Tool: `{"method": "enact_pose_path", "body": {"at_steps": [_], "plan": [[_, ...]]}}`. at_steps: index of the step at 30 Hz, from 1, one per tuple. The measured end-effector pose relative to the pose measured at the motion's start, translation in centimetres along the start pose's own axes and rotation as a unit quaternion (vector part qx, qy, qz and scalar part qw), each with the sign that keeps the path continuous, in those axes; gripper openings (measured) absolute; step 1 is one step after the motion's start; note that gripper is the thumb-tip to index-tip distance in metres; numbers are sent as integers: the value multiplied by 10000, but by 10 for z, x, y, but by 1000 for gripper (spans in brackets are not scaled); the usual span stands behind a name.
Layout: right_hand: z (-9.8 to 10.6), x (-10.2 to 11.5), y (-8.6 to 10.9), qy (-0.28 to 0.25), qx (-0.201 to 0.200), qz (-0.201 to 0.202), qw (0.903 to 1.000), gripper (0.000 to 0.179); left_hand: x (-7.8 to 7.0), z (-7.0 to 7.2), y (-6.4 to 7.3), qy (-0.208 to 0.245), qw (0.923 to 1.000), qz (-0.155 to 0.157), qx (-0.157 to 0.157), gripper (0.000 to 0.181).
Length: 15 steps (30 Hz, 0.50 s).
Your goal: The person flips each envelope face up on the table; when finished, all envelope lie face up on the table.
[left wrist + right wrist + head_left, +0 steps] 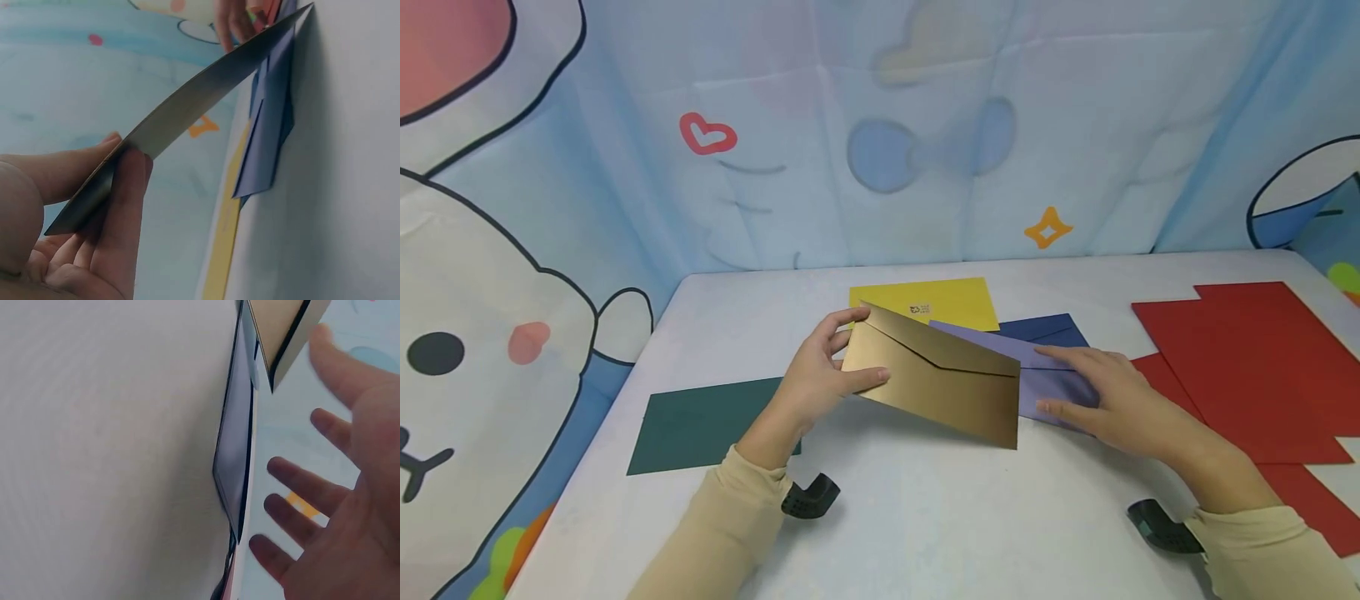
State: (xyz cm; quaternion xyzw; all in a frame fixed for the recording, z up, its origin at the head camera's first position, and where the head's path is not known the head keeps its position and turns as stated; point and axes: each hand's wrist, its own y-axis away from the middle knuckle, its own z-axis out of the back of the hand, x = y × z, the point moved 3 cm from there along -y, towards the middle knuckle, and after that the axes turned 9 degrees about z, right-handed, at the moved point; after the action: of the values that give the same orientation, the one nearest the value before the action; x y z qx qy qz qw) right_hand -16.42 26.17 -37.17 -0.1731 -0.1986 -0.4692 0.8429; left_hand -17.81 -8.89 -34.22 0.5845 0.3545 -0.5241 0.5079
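Observation:
A gold envelope (947,383) with a pointed flap is tilted above the white table, its left end pinched between the thumb and fingers of my left hand (820,375). In the left wrist view the envelope (194,106) shows nearly edge-on. Over the lavender envelope (1052,387), my right hand (1120,400) spreads its fingers and thumb. The right wrist view shows this hand (350,462) holding nothing, with the gold envelope's corner (281,337) near the thumb. Part of the lavender envelope is hidden behind the gold one.
Behind lie a yellow envelope (955,300) and a dark blue envelope (1052,329). On the left is a dark green envelope (700,429), partly under my left forearm. Several overlapping red envelopes (1262,375) cover the table's right side. A patterned blue curtain (925,225) hangs behind the table.

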Motion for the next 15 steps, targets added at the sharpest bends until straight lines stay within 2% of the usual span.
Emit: {"method": "enact_pose_path", "body": {"at_steps": [6, 8, 12, 15], "plan": [[-2, 4, -2, -317, 40, 75, 9995, 85, 12, -16, -5, 306, 9993, 78, 174, 80], [-3, 5, -2, -354, 57, 182, 9992, 88, 16, -22, -6, 277, 9994, 102, 200, 80], [-5, 5, -2, -376, 24, 478, 9981, 93, 23, -31, -5, -253, 9996, 155, 23, 79], [-7, 4, -2, -266, 17, 599, 9978, 95, 28, -34, -4, -995, 9945, 259, -202, 79]]}}
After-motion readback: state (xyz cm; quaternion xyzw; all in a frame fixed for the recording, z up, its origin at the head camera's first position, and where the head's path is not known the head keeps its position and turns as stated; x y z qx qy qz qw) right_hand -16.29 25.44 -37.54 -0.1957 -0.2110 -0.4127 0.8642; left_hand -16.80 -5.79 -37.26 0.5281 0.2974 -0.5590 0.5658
